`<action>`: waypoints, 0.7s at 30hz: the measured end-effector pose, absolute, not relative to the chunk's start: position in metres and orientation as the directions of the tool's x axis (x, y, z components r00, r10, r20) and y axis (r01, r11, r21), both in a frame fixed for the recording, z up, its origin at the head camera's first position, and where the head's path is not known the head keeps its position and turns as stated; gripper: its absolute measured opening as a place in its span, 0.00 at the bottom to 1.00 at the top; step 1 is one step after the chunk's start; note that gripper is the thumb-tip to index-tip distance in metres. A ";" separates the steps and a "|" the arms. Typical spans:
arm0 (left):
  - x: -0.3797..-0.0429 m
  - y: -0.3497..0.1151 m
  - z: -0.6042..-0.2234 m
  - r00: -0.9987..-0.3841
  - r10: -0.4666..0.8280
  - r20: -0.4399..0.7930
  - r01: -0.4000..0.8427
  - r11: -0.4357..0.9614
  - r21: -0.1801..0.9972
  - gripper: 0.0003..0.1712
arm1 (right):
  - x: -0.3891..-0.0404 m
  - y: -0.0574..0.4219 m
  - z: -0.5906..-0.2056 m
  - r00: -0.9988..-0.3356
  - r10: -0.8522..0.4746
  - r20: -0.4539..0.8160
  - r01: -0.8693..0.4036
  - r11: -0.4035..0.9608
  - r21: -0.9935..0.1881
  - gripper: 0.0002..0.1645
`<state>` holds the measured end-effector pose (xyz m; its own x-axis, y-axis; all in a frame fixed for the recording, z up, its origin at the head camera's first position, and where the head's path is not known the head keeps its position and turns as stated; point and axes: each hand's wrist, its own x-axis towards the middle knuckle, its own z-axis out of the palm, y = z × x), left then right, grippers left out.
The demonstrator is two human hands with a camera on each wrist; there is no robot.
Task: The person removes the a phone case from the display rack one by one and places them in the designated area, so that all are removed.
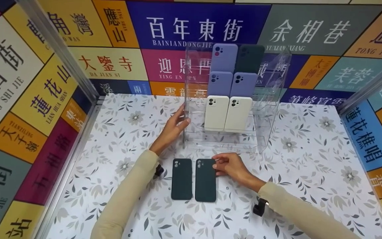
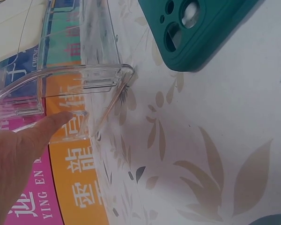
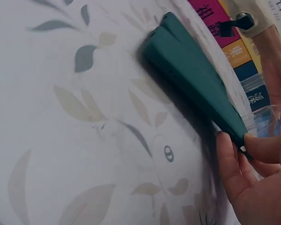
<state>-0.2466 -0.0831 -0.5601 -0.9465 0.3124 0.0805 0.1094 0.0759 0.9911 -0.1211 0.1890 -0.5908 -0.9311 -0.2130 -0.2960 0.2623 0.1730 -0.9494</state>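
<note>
My right hand (image 1: 232,167) pinches the upper right corner of a dark green phone case (image 1: 205,181) between thumb and fingers. In the right wrist view, the fingertips (image 3: 225,140) are at the case's end, close over the table. A second dark green phone case (image 1: 181,179) lies just left of it, parallel, with its camera cutouts at the far end. My left hand (image 1: 172,127) rests against the left side of a clear acrylic display stand (image 1: 222,145). In the left wrist view, an extended digit (image 2: 49,126) lies at the stand's edge; the other fingers are hidden.
On the stand's tiers are two white cases (image 1: 216,114), three lavender cases (image 1: 224,58) and a dark green case (image 1: 252,59) at the top right. A floral cloth (image 1: 297,186) covers the table. Printed panels (image 1: 201,26) enclose the back and sides.
</note>
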 end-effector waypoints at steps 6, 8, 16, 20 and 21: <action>-0.246 -0.085 -0.560 -0.947 0.314 0.069 0.105 0.099 0.990 0.43 | -0.122 0.180 -0.597 -0.937 -0.192 -0.292 0.249 0.219 -0.943 0.20; -0.246 -0.085 -0.560 -0.946 0.316 0.071 0.107 0.097 0.990 0.43 | -0.122 0.178 -0.598 -0.938 -0.192 -0.287 0.242 0.230 -0.943 0.20; -0.246 -0.085 -0.559 -0.944 0.322 0.070 0.110 0.106 0.988 0.44 | -0.124 0.170 -0.594 -0.941 -0.187 -0.282 0.222 0.291 -0.931 0.17; -0.246 -0.086 -0.560 -0.944 0.323 0.073 0.113 0.107 0.988 0.44 | -0.125 0.166 -0.594 -0.939 -0.183 -0.293 0.229 0.306 -0.924 0.17; -0.246 -0.086 -0.560 -0.944 0.322 0.071 0.112 0.109 0.988 0.44 | -0.125 0.165 -0.594 -0.938 -0.181 -0.294 0.230 0.309 -0.923 0.17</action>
<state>-0.2456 -0.0858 -0.5601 -0.9440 0.3221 0.0714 0.1120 0.1093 0.9877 -0.1249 0.1651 -0.5941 -0.9384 -0.1812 -0.2942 0.2296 0.3094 -0.9228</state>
